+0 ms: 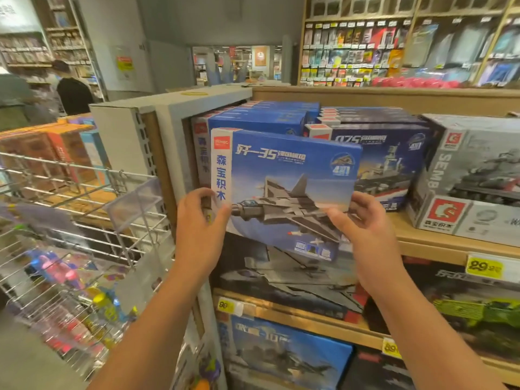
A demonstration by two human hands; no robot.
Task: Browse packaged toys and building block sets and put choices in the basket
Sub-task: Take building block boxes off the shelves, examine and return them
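1. A flat blue cardboard building block box printed with a grey fighter jet (284, 190) sits at the centre of the frame, held up in front of the shelves and tilted, its top edge leaning away toward the stock behind it.
2. The left hand (201, 223) grips the box's lower left corner: the fingers curl round the white side strip and the thumb presses the front face.
3. The right hand (363, 229) pinches the lower right corner, thumb on the printed face and fingers curled behind the edge.
4. Just behind the box, a row of matching blue boxes (261, 116) stands upright on the top wooden shelf (422, 235).
5. To the right of that row stands a dark blue box showing a warship (394, 164), and further right a grey box with a tank picture and a red logo (472, 181).
6. Yellow price tags (484, 266) hang on the shelf edges at lower right.
7. Under the held box, the lower shelves carry a dark box with a grey aircraft (281, 274), a blue box (289, 353) and a box showing a green vehicle (478, 311).
8. At the left of the frame a white wire rack (84, 198) holds blurred colourful small toys (70, 277).
9. In the upper right, a wall display of hanging packets (365, 52) fills the background.
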